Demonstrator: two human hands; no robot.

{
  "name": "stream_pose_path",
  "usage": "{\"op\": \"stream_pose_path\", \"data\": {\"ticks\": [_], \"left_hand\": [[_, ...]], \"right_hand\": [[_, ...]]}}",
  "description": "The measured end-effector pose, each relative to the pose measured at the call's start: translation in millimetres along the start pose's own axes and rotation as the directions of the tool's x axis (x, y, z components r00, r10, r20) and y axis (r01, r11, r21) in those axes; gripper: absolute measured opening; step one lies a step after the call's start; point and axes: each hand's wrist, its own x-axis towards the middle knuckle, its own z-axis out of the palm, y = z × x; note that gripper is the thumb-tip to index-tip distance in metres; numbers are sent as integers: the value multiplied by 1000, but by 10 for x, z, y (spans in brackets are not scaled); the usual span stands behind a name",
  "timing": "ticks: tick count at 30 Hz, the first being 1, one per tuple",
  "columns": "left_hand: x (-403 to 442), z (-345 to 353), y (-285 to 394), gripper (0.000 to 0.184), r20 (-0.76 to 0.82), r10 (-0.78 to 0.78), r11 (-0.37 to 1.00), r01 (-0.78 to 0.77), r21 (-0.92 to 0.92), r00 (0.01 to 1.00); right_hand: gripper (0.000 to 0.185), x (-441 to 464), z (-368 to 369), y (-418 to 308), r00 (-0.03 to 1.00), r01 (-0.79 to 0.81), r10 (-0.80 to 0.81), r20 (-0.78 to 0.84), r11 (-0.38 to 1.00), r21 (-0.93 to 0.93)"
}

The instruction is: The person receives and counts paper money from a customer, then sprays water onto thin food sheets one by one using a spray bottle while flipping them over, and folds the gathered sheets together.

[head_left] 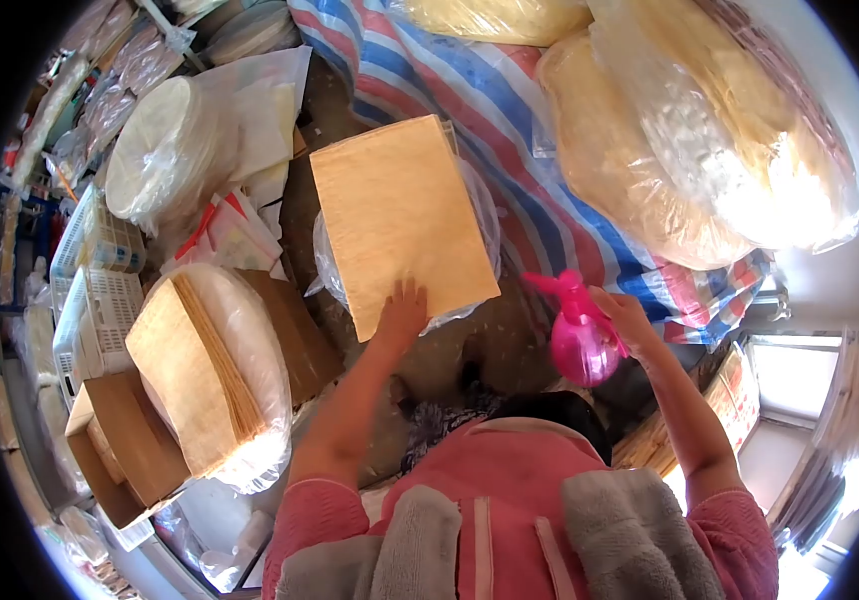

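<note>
A tan rectangular sheet, or a stack of them, point(400, 210) lies in the middle over clear plastic. My left hand point(406, 312) rests flat on its lower edge with the fingers spread. To the right, my right hand point(622, 318) is wrapped round the handle of a pink spray bottle point(586, 345), whose nozzle points left toward the sheet. Further left, a pile of similar tan sheets point(195, 375) lies on a round plastic-wrapped stack.
An open cardboard box point(130, 450) and white plastic baskets point(100, 320) stand at the left. Wrapped round white discs point(165, 150) lie behind them. A striped tarp point(510, 140) and large plastic-wrapped bundles point(650, 140) fill the upper right.
</note>
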Motion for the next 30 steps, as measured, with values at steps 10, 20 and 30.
{"op": "stream_pose_path", "data": {"ticks": [10, 20, 30], "left_hand": [[-35, -341, -132, 31, 41, 174, 970, -164, -182, 984], [-341, -2285, -420, 25, -641, -90, 947, -133, -291, 762], [-1723, -3343, -785, 10, -653, -661, 560, -335, -757, 370]], "right_hand": [[39, -332, -78, -50, 981, 141, -146, 129, 989, 51], [44, -746, 224, -295, 937, 317, -312, 159, 948, -5], [39, -1472, 378, -1324, 680, 638, -730, -70, 542, 547]]}}
